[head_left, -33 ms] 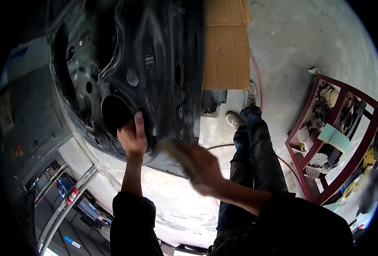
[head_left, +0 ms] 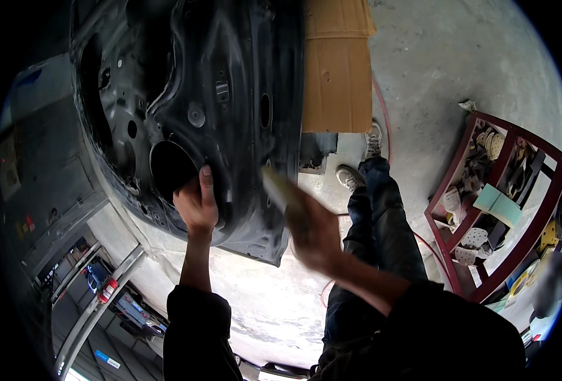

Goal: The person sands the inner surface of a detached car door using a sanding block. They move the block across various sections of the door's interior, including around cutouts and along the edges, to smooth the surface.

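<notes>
A black car door panel (head_left: 230, 140) with cut-outs and a large round hole fills the upper left. My left hand (head_left: 196, 203) grips the edge of that hole, thumb on the panel and fingers curled inside it. My right hand (head_left: 316, 232), smeared by motion, is closed on a flat yellowish block (head_left: 277, 187) over the door's right side; whether the block touches the metal I cannot tell. Brown cardboard (head_left: 338, 76) lies beside the door.
My legs and shoes (head_left: 349, 178) are right of the door. A dark red frame (head_left: 540, 251) holds sanding pads and other items on the right. A red hose (head_left: 387, 101) crosses the concrete floor (head_left: 458, 57). Metal rails (head_left: 90, 305) run at lower left.
My right hand and the block have shifted rightward along the door, with the block's tip higher in the picture. My left hand stays in place.
</notes>
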The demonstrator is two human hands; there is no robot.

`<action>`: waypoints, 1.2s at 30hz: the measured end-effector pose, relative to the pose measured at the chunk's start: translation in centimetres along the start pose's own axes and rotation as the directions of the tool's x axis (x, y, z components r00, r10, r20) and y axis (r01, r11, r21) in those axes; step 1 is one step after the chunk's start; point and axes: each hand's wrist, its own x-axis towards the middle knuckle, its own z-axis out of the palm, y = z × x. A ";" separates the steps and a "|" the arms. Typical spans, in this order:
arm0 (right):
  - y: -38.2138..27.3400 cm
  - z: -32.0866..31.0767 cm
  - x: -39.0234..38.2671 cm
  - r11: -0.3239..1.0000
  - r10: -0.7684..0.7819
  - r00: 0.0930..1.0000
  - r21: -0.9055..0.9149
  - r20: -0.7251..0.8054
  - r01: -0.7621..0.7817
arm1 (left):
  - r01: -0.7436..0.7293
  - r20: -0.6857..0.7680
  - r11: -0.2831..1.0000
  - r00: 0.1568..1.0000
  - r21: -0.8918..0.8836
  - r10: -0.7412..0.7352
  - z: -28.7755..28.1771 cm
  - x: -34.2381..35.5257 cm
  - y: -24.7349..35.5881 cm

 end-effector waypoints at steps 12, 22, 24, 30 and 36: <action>0.7 7.2 18.5 0.988 -0.155 0.922 -0.036 -0.355 0.152 | 0.039 0.066 0.999 0.997 0.028 -0.041 -0.4 0.0 -0.7; 0.1 6.1 20.7 0.978 -0.207 0.915 -0.045 -0.347 0.204 | 0.052 0.049 0.998 0.997 0.047 -0.054 -0.4 -0.4 -0.6; 0.8 7.2 17.6 0.965 -0.262 0.885 -0.075 -0.386 0.253 | 0.056 0.048 0.997 0.997 0.060 -0.059 -0.3 0.0 -0.3; 1.0 7.7 14.1 0.965 -0.254 0.933 -0.134 -0.256 0.226 | 0.026 0.047 0.995 0.998 0.099 -0.031 -0.5 -0.6 -1.3; 0.5 2.2 28.5 0.940 -0.340 0.879 -0.141 -0.334 0.311 | 0.023 0.068 0.999 0.997 0.028 -0.025 0.2 -0.1 -0.9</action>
